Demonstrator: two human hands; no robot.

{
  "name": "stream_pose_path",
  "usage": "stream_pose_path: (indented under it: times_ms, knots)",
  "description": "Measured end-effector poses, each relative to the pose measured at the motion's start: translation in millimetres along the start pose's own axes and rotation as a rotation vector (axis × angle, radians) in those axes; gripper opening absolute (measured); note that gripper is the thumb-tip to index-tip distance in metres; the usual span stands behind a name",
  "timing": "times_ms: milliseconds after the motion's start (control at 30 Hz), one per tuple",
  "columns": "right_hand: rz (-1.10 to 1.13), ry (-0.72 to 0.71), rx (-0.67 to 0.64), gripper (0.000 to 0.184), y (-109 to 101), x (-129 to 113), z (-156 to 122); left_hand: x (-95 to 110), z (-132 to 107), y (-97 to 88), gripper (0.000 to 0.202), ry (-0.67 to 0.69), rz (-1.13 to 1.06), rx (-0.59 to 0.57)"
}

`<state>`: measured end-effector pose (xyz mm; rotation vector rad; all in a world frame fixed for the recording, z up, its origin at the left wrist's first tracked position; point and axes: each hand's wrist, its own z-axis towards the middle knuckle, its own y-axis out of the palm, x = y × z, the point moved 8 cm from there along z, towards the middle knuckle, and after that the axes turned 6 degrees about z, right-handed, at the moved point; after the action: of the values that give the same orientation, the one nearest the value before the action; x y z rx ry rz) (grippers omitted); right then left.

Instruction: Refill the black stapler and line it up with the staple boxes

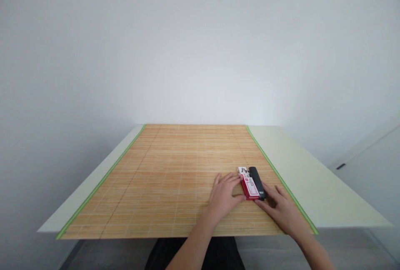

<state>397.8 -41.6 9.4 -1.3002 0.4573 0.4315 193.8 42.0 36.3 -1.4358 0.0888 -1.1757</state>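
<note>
A small red and white box (250,187) lies on the bamboo mat, right of its middle. Against its right side rests a long black object (257,183) that looks like a stapler. At the far end of the red box is a smaller white piece with a dark picture (243,172); I cannot tell whether it is a separate box. My left hand (223,195) has its fingers spread, its fingertips and thumb at the left side of the red box. My right hand (279,209) is open, with fingertips at the black object's right side and thumb near its closest end.
The bamboo mat (156,178) with green edging covers the middle of a white table (312,186). A pale wall (200,53) stands behind the table's far edge. My dark-clothed legs (225,253) are below the near edge. At right, a white panel carries a dark handle (341,166).
</note>
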Motion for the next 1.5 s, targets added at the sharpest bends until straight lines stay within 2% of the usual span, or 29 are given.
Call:
stream_pose_path:
  times_ms: [233,333,433,533,600,667,733,833,900,1100,1500]
  knots:
    - [0.007,-0.002,0.043,0.067,0.9,2.1,-0.4,2.8,2.6,1.4,0.068,-0.004,0.013,-0.012]
    - [0.063,0.018,0.068,0.074,-6.9,-3.8,-2.8,1.5,-7.1,-6.5,0.066,0.004,-0.013,0.010]
    - [0.134,0.031,0.229,0.075,-26.6,-22.9,-14.4,-16.0,-34.1,-26.5,0.060,-0.035,-0.021,0.046]
    - [0.191,0.016,0.468,0.052,-38.1,-62.1,-33.5,-47.6,-69.4,-56.2,0.049,-0.112,0.089,0.109]
    - [0.245,-0.019,0.474,0.038,-22.1,-98.2,-35.3,-68.4,-88.3,-73.2,0.047,-0.167,0.219,0.134]
    - [0.256,-0.126,0.277,0.038,16.2,-142.7,-21.7,-84.1,-99.6,-84.0,0.049,-0.216,0.341,0.144]
    - [0.206,-0.212,0.090,0.046,57.6,-180.0,-2.8,-93.5,-104.8,-89.6,0.052,-0.263,0.440,0.163]
    - [0.010,-0.167,-0.082,0.058,105.2,-202.7,28.6,-99.4,-107.3,-92.2,0.056,-0.321,0.538,0.190]
    - [-0.113,-0.124,-0.139,0.061,122.3,-205.1,44.2,-101.1,-108.4,-93.1,0.058,-0.342,0.570,0.195]
    - [-0.241,-0.062,-0.129,0.060,135.3,-200.8,56.3,-107.4,-112.8,-101.7,0.060,-0.391,0.603,0.200]
    - [-0.269,-0.009,-0.109,0.061,140.5,-200.6,53.1,-103.3,-113.4,-98.0,0.057,-0.330,0.554,0.178]
